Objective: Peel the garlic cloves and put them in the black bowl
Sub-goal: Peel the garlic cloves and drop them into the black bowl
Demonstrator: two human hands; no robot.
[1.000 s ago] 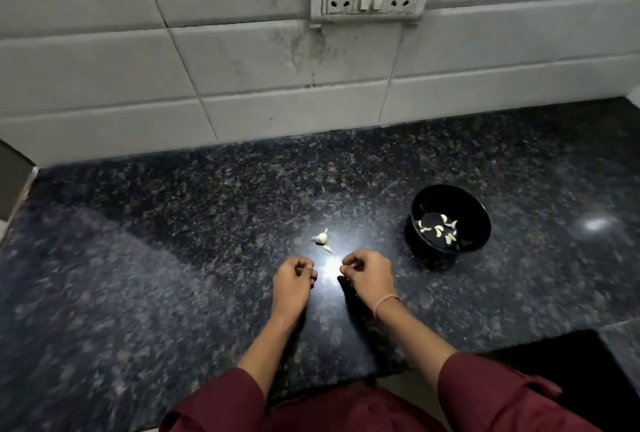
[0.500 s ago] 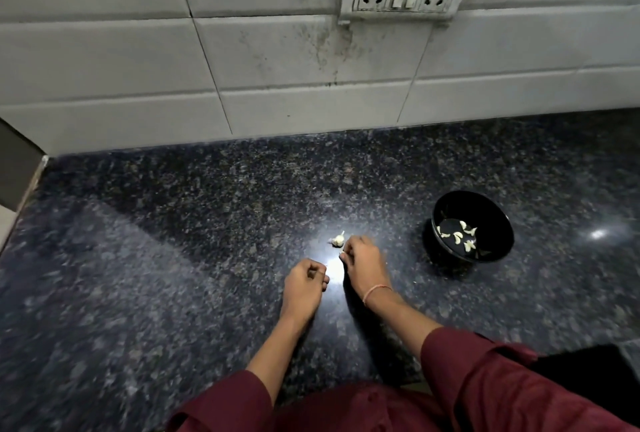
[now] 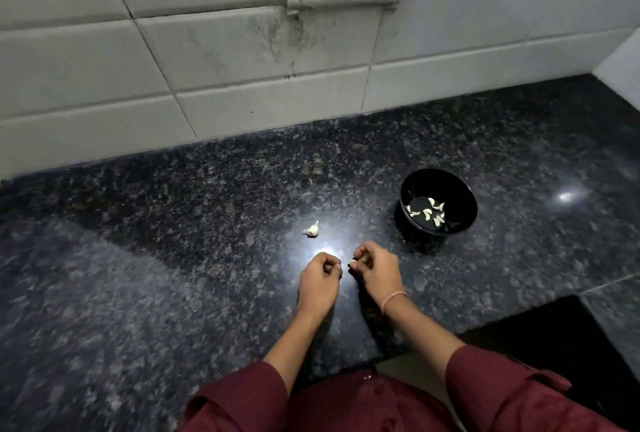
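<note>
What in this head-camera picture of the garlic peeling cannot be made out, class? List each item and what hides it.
- Left hand: curled fingers hide whatever it holds, head view.
- Clove in the right hand: only a pale tip shows; peel state is too small to tell.
- Black bowl: exact clove count is too small and blurred.
- Garlic piece on the counter: glare blurs it.

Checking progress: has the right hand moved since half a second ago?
Yes. The right hand has pulled back toward the person, away from the loose garlic piece on the counter that its fingertips were touching, and now meets the left hand.
</note>
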